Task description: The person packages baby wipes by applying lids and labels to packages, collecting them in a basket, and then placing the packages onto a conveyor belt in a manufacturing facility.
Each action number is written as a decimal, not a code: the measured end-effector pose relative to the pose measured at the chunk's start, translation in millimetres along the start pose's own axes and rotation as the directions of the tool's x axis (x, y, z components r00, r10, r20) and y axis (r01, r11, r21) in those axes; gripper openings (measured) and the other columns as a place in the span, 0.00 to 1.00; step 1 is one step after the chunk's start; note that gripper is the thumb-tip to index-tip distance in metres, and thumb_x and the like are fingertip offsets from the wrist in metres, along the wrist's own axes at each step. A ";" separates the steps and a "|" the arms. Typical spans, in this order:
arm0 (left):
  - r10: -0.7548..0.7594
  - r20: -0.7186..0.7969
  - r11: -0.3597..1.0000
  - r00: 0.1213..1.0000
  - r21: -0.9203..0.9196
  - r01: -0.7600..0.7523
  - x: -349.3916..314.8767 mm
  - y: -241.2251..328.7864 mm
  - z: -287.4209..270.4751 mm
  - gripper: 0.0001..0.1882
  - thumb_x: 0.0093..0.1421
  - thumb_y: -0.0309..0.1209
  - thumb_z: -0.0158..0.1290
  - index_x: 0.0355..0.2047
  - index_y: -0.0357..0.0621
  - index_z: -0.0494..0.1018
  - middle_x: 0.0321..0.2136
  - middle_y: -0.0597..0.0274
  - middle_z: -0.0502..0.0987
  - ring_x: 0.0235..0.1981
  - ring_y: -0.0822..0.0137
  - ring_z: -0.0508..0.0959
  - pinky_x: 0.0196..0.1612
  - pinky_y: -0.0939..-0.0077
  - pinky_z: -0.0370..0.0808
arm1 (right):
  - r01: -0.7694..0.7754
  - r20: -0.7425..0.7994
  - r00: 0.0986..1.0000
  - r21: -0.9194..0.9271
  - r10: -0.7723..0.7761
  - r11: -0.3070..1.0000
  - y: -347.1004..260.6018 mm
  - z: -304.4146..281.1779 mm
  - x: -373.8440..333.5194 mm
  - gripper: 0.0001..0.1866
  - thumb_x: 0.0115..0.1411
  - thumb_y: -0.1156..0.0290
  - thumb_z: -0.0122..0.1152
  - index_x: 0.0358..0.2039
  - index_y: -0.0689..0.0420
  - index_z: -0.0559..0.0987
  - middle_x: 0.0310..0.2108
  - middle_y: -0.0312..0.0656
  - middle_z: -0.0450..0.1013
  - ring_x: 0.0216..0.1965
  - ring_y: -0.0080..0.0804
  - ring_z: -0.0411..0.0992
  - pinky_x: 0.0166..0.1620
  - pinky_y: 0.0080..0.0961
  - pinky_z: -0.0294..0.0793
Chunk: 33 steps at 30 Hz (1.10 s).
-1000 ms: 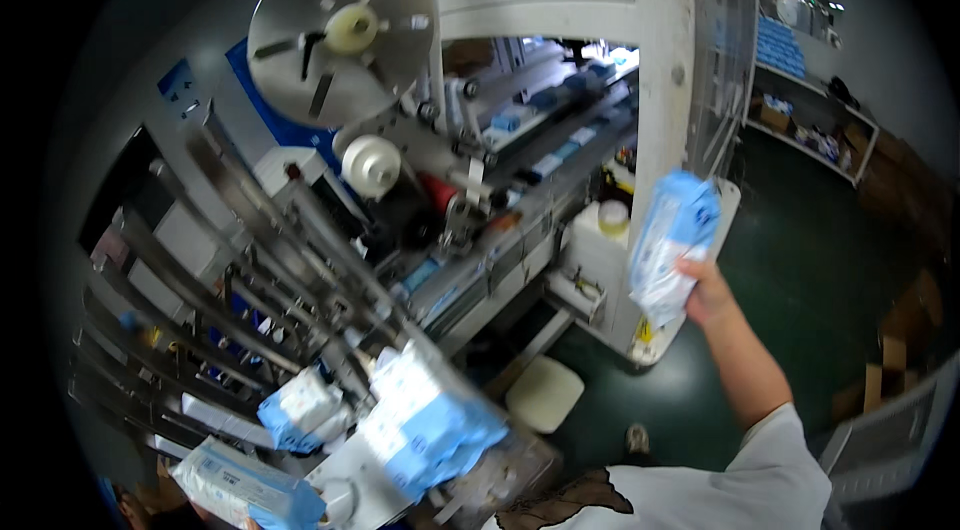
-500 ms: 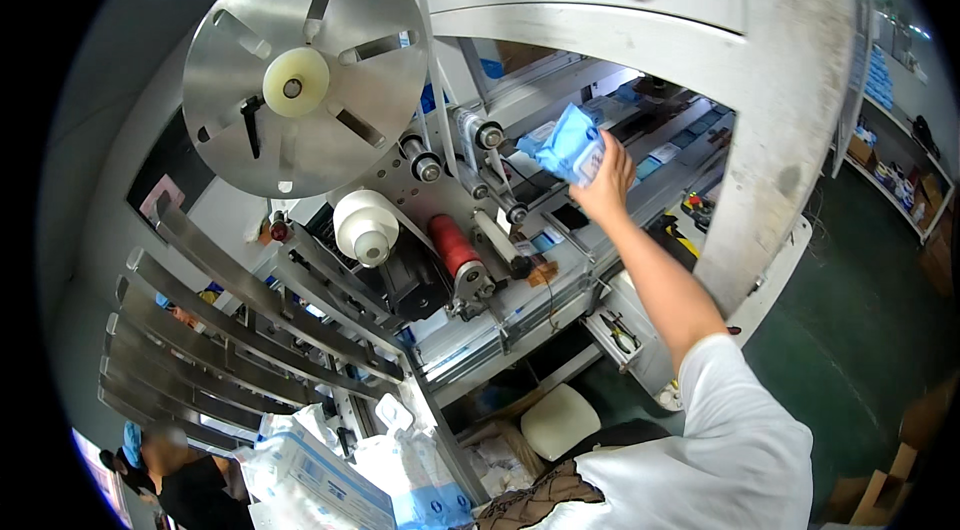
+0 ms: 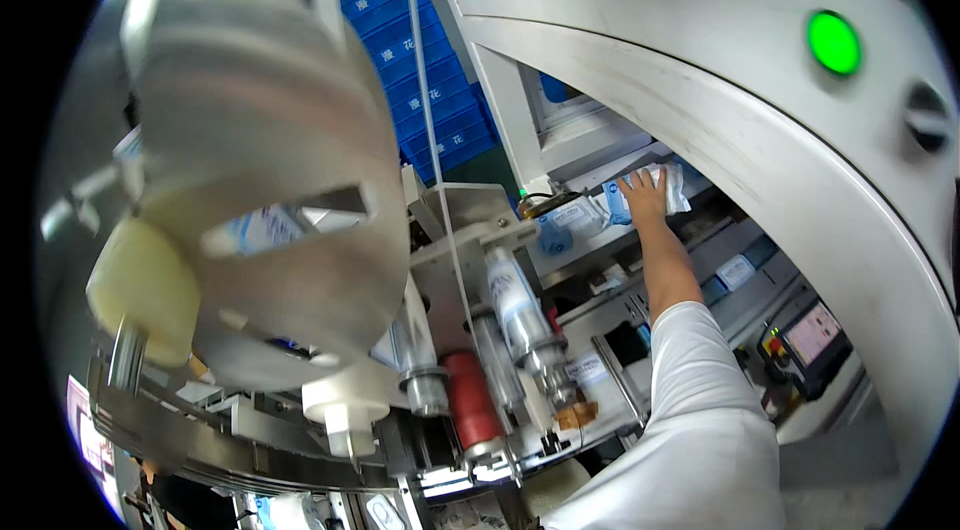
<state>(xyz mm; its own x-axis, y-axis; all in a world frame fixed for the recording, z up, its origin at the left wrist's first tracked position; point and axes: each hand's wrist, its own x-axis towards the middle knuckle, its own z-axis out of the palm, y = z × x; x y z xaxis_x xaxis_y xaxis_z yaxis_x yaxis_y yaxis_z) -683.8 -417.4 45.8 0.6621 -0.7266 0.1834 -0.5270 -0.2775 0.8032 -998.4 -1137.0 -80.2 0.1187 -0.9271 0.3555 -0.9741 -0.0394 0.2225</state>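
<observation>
My right hand [image 3: 646, 198] reaches through the opening beneath the machine's large pale cover. Its fingers curve over a soft blue-and-white wipes pack [image 3: 674, 187], which lies on a pale ledge. Close by on the left is another blue-and-white wipes pack [image 3: 572, 222], apart from my fingers. The palm side of the hand and the underside of the held pack are hidden. My left hand is outside the view.
A large metal reel disc [image 3: 270, 120] fills the near left. Below are a red roller [image 3: 468, 400] and a white spool [image 3: 345, 400]. Blue crates [image 3: 415, 60] are stacked behind. A control screen [image 3: 812, 335] stands right of my arm, under the panel's green button [image 3: 834, 42].
The view has moved closer to the reel and opening. My right hand has carried the wipes pack from mid-air deeper inside, down to the ledge.
</observation>
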 end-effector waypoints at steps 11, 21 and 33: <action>-0.326 -0.218 0.929 0.920 0.108 0.355 -20.2 57.2 39.1 0.56 0.36 0.30 0.64 0.62 0.38 0.42 0.57 0.45 0.54 0.58 0.55 0.58 0.58 0.61 0.58 | 0.421 -0.004 0.889 0.398 -0.457 0.815 -138.4 67.7 43.1 0.20 0.59 0.66 0.47 0.53 0.35 0.68 0.56 0.34 0.62 0.62 0.38 0.53 0.64 0.51 0.41; 0.333 0.092 0.903 0.939 0.255 -0.345 39.3 46.9 34.7 0.55 0.37 0.36 0.64 0.62 0.35 0.44 0.56 0.43 0.58 0.56 0.52 0.62 0.58 0.57 0.59 | 0.340 -0.449 0.803 0.885 0.392 0.317 -112.8 -22.9 7.5 0.18 0.54 0.80 0.51 0.47 0.57 0.72 0.46 0.46 0.70 0.47 0.42 0.69 0.49 0.31 0.67; 0.926 0.368 0.092 0.087 0.003 -0.996 89.9 177.8 165.0 0.34 0.51 0.36 0.49 0.60 0.58 0.56 0.57 0.46 0.60 0.52 0.57 0.67 0.48 0.59 0.65 | 0.010 -0.139 0.987 0.546 -0.079 -0.838 -43.3 -273.3 -423.7 0.28 0.59 0.59 0.53 0.56 0.56 0.57 0.51 0.46 0.62 0.50 0.36 0.62 0.50 0.34 0.61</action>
<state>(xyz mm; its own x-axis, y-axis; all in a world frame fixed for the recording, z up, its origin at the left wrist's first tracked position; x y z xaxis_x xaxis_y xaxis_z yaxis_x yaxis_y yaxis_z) -805.9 -635.7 111.6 -0.6264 -0.5513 0.5510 -0.7094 0.6962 -0.1099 -953.9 -640.6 7.7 0.2205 -0.8604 0.4594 0.7122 -0.1798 -0.6785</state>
